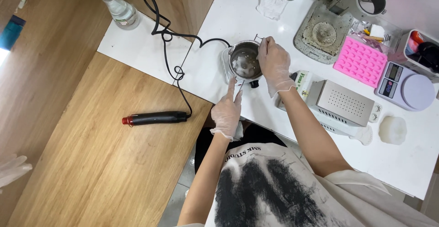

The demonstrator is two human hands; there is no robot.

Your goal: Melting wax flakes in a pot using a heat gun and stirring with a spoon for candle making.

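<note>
Two gloved hands: right hand [273, 62] grip clenched on metal pot [244, 61] rim at 3 o'clock; left hand [227, 112] grip released, fingertip at pot's 6 o'clock base. Pot could tip, spilling melt near desk [219, 21] edge.

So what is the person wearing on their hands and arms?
Both hands wear thin, see-through disposable gloves, wrinkly and loose at the cuffs: the left hand and the right hand. The forearms are bare, with no watch or bracelet showing. The sleeves are short and belong to a pale, cream T-shirt with big black brushy marks on it.
</note>
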